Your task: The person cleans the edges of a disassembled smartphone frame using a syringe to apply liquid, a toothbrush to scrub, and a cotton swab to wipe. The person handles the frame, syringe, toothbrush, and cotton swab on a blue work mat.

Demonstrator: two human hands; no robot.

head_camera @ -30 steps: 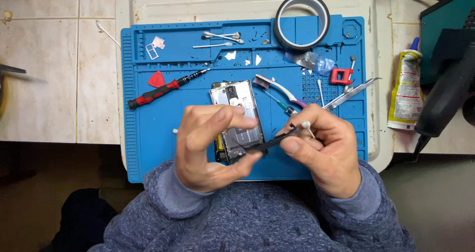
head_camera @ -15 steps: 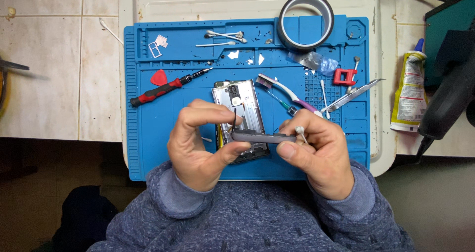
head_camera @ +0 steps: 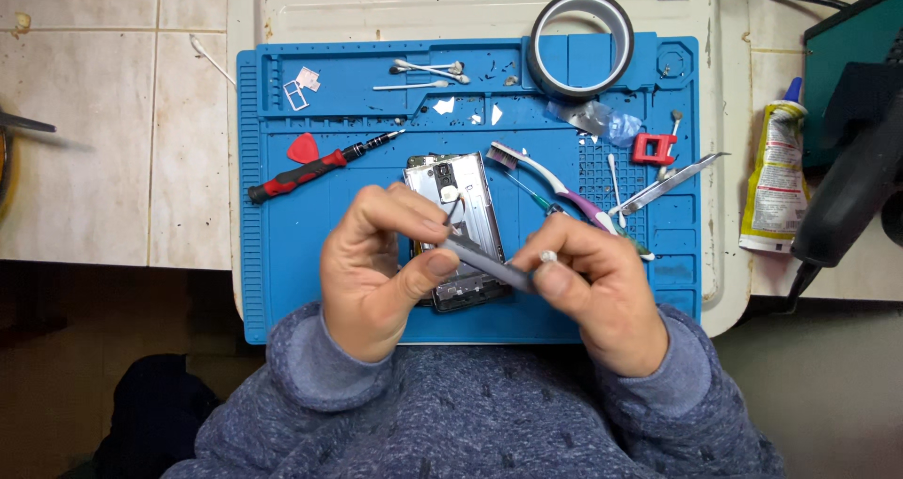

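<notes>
Near the mat's (head_camera: 282,291) front edge, both hands pinch a grey tool (head_camera: 484,263) over the phone (head_camera: 461,197). Left hand (head_camera: 376,277) clamps its tip; right hand (head_camera: 602,291) clamps its handle.

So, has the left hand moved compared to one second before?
Yes. The left hand moved slightly to the person's left on the blue mat, so more of the phone is uncovered. It pinches the grey tool now.
</notes>
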